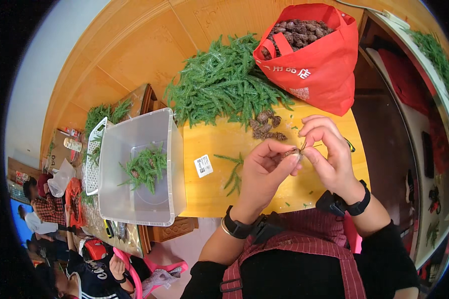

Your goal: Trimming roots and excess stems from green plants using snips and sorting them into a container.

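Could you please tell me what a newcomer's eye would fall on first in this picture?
Probably the bright red bag, filled with brown pine cones, at the back right of the yellow tabletop. Just left of it spreads a large heap of green sprigs. Nearer the person, the left hand and right hand meet above the tabletop, fingers pinched around a small brown piece.

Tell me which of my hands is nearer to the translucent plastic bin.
Your left. The left hand is to the right of the translucent plastic bin, with a loose evergreen sprig between them; the right hand is farther right, beyond the left hand.
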A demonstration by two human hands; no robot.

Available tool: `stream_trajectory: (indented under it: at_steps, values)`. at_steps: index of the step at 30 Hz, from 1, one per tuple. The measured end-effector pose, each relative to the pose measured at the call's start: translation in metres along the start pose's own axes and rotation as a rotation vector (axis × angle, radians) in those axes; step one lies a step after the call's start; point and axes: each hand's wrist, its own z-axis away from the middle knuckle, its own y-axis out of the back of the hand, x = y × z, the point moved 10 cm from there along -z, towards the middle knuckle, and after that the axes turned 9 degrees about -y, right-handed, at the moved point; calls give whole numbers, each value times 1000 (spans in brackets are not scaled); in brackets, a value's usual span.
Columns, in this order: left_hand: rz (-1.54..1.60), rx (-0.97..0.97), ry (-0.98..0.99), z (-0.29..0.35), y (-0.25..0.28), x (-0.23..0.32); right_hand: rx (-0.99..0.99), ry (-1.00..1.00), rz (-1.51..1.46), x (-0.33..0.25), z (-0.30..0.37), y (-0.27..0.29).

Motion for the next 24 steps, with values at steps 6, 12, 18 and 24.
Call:
stream_trajectory:
  at_steps: [6,12,18,24]
  values:
    - [-312,15,-344,1,-6,31,16,-90,-175,10,-1,0]
    - [-809,-74,-773,13,-26,65,-109,-161,-177,11,-4,-8]
    - [-988,-51,-882,19,-33,69,-185,-254,-368,26,-1,-14]
    - [-593,9,-627,10,-2,53,-199,-410,502,94,9,34]
